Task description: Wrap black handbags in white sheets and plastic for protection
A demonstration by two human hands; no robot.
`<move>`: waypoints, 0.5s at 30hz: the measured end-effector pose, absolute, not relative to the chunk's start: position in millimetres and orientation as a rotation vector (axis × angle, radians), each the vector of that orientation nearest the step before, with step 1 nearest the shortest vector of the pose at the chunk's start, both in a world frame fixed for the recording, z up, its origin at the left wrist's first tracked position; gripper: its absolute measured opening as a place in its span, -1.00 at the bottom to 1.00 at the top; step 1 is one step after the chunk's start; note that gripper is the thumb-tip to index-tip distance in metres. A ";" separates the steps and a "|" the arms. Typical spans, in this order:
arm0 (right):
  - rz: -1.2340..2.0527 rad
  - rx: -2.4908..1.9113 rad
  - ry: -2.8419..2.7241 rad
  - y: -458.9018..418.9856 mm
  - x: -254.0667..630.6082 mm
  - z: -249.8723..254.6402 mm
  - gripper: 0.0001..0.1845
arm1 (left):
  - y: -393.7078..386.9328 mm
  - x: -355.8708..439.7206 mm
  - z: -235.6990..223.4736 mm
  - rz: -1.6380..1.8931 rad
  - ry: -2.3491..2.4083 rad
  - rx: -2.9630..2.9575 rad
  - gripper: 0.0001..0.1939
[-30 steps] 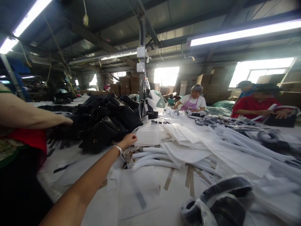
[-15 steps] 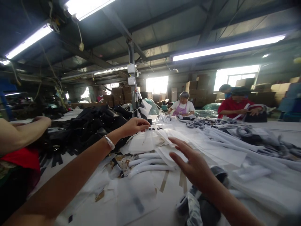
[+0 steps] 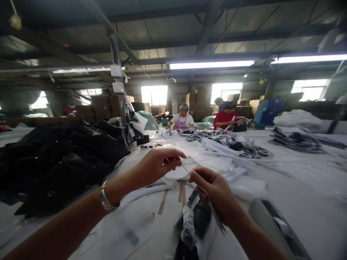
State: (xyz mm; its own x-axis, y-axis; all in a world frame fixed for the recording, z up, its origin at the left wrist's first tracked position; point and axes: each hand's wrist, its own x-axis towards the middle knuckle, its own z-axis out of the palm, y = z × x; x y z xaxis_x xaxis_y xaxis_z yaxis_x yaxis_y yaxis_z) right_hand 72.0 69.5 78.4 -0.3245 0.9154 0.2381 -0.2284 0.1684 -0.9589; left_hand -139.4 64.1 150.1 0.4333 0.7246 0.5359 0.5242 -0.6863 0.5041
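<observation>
My left hand (image 3: 159, 165), with a silver bangle on the wrist, has its thumb and fingers bent together in a pinch. From its thumb tip a thin white strip (image 3: 185, 168) runs to my right hand (image 3: 215, 191). My right hand is closed on the strip, thumb against bent fingers. A flat, thin edge (image 3: 217, 216) shows below the right palm; its kind is unclear. Beneath the hands lie white sheets (image 3: 176, 175) on the white table (image 3: 108, 234). A black bundle with clear plastic wrap (image 3: 188, 224) lies just below the right hand.
Black fabric pieces (image 3: 65, 155) are heaped at left. White tubes and grey-black loops (image 3: 230, 144) spread to the right, near folded dark pieces (image 3: 295, 139). A grey device (image 3: 279, 227) sits at lower right. Two co-workers (image 3: 183, 119) work across the table, beside a post (image 3: 121, 104).
My view has swung right. My hands have come closer together, and my right hand, spread before, is now closed on the thin white strip. The neighbour's arm at left is out of view.
</observation>
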 end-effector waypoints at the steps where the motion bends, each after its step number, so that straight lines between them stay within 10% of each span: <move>1: 1.376 -0.742 -1.416 67.6 78.0 76.0 -0.66 | 63.8 -133.8 146.9 1.106 1.074 2.432 -0.77; 15: 1.444 -1.005 -1.373 47.0 122.6 44.3 -0.61 | 62.3 -111.2 97.0 0.989 0.934 2.367 -0.78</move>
State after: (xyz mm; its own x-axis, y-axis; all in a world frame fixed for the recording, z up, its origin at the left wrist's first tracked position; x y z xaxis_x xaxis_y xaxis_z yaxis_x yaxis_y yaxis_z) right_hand 122.6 47.0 44.3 -0.2864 0.9580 0.0149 -0.0637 -0.0035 -0.9980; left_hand -111.2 62.3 97.0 0.5238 0.7136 0.4652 0.4237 -0.6920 0.5845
